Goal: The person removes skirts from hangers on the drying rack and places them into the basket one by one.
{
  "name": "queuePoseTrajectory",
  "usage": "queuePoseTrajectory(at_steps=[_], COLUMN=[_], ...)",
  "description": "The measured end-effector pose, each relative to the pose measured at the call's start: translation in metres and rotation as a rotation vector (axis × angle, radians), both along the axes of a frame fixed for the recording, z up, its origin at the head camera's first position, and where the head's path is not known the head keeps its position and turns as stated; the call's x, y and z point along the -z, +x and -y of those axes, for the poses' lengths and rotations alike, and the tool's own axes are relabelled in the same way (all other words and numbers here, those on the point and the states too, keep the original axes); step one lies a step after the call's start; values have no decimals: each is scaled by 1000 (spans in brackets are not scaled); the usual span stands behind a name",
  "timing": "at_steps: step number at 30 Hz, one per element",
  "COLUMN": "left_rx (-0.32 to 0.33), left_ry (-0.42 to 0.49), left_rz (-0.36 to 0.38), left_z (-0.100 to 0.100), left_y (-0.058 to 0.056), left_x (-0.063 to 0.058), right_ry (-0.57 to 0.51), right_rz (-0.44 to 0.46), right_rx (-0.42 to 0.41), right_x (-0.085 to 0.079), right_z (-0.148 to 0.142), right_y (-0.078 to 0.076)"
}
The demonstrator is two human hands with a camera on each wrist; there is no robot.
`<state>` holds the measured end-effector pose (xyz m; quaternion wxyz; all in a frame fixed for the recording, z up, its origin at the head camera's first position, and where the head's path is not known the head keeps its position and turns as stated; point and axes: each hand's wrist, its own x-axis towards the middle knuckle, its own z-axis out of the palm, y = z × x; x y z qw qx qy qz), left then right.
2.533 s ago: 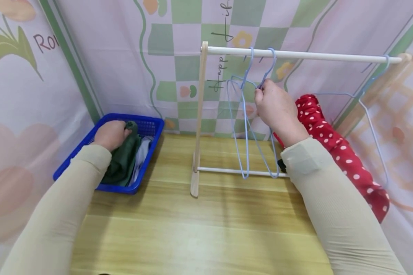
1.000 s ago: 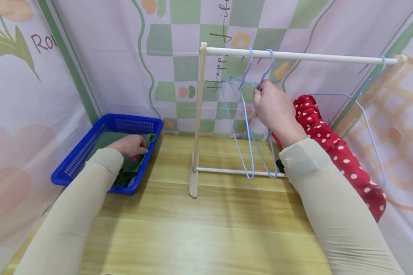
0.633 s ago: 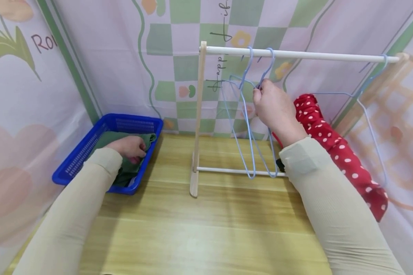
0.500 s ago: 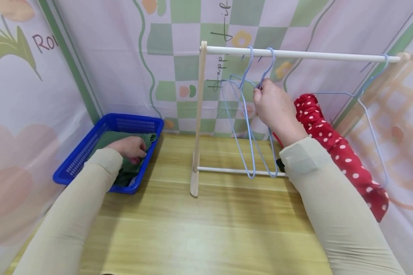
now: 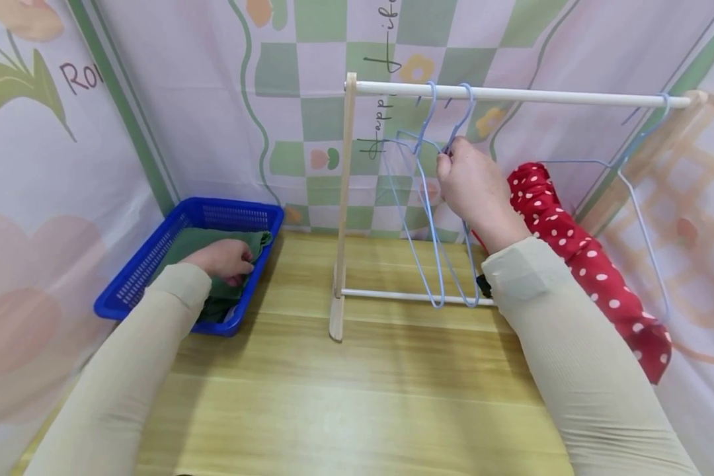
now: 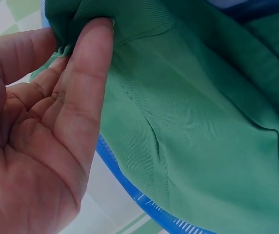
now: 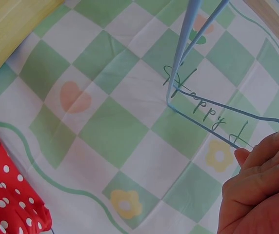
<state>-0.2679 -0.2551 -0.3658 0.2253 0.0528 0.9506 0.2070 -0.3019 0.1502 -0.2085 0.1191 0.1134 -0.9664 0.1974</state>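
Up front it's worktop [image 5: 345, 396], then the left hand [image 5: 223, 258], thumb and fingers pinching green cloth [image 5: 193, 242], most of it lying in the blue basket [image 5: 229, 328]. Farther over, the right hand [image 5: 477, 192] grips a blue hanger [image 5: 471, 108], which hangs from the rack's [image 5: 344, 198] white bar [image 5: 559, 97]. This looks like the picking-up step; the next move calls for a firm pinch and a clean lift from the basket.

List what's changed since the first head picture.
The left hand moved rightward within the blue basket; the green cloth, bunched then, now lies flatter, its fabric pinched. The left hanger's lower end swung slightly right. Unchanged: the right hand grips the next hanger; the red polka-dot fabric stayed put.
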Motion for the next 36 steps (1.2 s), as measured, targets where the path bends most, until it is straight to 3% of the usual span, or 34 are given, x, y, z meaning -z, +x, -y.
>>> queuePoseTrajectory(at_steps=[9, 18, 25, 36], left_rx=[14, 17, -16, -75], left_ry=[-2, -35, -87, 52], left_rz=[-114, -172, -352, -512], left_z=[1, -3, -6, -32], left_y=[5, 8, 10, 20], left_x=[-2, -8, -15, -35], right_ry=[-13, -13, -8, -10], right_rz=[9, 10, 11, 7], right_rx=[-4, -2, -2, -3], right_x=[-2, -2, -2, -2], right_z=[1, 0, 0, -1], right_y=[0, 1, 2, 3])
